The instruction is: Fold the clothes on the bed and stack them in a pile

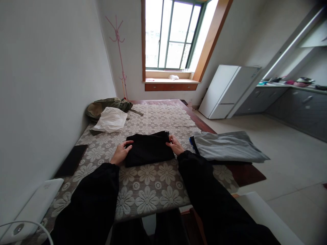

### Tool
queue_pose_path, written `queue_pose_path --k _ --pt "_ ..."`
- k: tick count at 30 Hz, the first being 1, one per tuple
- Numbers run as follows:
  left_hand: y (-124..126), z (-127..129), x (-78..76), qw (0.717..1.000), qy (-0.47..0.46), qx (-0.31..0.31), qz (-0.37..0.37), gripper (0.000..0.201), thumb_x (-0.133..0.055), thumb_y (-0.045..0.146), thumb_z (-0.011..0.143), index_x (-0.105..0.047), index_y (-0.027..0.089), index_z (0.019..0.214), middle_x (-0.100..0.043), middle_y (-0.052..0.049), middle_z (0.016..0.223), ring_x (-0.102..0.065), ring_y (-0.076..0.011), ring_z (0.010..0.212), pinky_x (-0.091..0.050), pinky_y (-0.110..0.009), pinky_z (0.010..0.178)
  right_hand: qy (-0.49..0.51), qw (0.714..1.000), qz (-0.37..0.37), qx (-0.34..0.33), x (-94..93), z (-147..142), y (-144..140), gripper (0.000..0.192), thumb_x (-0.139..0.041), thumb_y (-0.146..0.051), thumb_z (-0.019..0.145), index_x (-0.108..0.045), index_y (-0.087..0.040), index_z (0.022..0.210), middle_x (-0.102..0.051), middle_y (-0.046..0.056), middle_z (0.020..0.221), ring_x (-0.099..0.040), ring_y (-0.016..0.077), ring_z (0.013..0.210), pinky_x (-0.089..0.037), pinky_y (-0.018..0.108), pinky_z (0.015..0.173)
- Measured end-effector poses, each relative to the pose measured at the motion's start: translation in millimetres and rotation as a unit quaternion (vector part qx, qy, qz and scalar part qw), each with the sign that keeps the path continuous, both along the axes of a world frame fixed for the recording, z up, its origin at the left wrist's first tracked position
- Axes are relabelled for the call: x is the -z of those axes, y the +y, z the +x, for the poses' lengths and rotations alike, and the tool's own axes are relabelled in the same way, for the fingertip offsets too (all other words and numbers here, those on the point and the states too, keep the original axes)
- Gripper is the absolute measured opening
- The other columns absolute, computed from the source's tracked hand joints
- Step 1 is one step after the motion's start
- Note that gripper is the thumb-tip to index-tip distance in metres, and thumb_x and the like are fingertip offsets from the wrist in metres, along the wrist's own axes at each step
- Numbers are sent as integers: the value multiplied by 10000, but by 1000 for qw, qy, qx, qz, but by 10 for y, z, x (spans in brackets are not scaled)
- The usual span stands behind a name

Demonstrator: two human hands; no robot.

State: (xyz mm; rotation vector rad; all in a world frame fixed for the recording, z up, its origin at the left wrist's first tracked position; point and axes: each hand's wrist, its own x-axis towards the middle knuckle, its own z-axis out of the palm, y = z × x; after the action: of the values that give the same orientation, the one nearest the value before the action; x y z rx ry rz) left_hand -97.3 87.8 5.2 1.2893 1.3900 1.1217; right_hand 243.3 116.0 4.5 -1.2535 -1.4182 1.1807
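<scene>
A black folded garment point(150, 149) lies on the flower-patterned tablecloth point(146, 200) in front of me; its exact kind I cannot make out. At its left edge, my left hand point(121, 153) is closed on the cloth, thumb and fingers over the upper left corner. My right hand point(175, 145) pinches the upper right corner, where layered edges stick up slightly. Right of that hand, a grey folded garment point(227, 146) rests on darker folded cloth, overhanging the table's right side.
A green backpack point(107, 103) and white bag point(111, 119) sit at the back left. Along the left wall lie a dark flat item point(71, 160) and a white device point(33, 211) with a cable. Beyond the table stand a pink coat rack point(119, 47) and white fridge point(227, 90).
</scene>
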Motion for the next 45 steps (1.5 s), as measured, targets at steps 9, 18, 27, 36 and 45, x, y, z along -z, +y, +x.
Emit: queue_pose_path --k 9,18,27,36,45 --pt "-48 -11 -74 994 -83 54 -47 645 -918 246 601 -711 194 1210 -745 -77 1098 -704 -228 985 -564 -331 882 29 995 47 -82 -190 32 -349 379 -726 -251 643 -628 -273 1008 -628 -23 994 -564 160 838 -465 264 728" --pt "-169 111 -73 985 -119 116 -55 661 -934 301 594 -714 212 1211 -709 -112 1254 -688 -268 1101 -573 -368 919 40 999 12 -16 -297 155 -566 64 -689 -252 612 -677 -249 549 -695 23 698 -657 274 1052 -494 404 973" --pt "-280 92 -214 979 -88 178 -45 691 -926 368 606 -713 231 1249 -721 -106 1242 -724 -261 991 -604 -322 747 185 968 -159 -57 -443 259 -853 675 -714 -71 511 -736 -253 1160 -774 8 941 -747 171 829 -601 269 774" --pt "-244 74 -132 970 -86 220 -59 580 -896 395 681 -680 208 1185 -671 -165 1307 -762 -261 906 -617 -302 591 -16 995 -26 -99 -1785 562 -773 675 -711 -33 522 -789 -272 1148 -789 -6 1003 -728 189 785 -601 254 660" --pt "-223 69 -107 970 -88 219 -64 592 -893 434 673 -677 202 1172 -682 -166 1297 -763 -260 900 -612 -289 578 -106 994 -32 -4 -2778 1367 -680 678 -659 11 567 -769 -199 1201 -785 16 885 -648 135 620 -508 211 560"
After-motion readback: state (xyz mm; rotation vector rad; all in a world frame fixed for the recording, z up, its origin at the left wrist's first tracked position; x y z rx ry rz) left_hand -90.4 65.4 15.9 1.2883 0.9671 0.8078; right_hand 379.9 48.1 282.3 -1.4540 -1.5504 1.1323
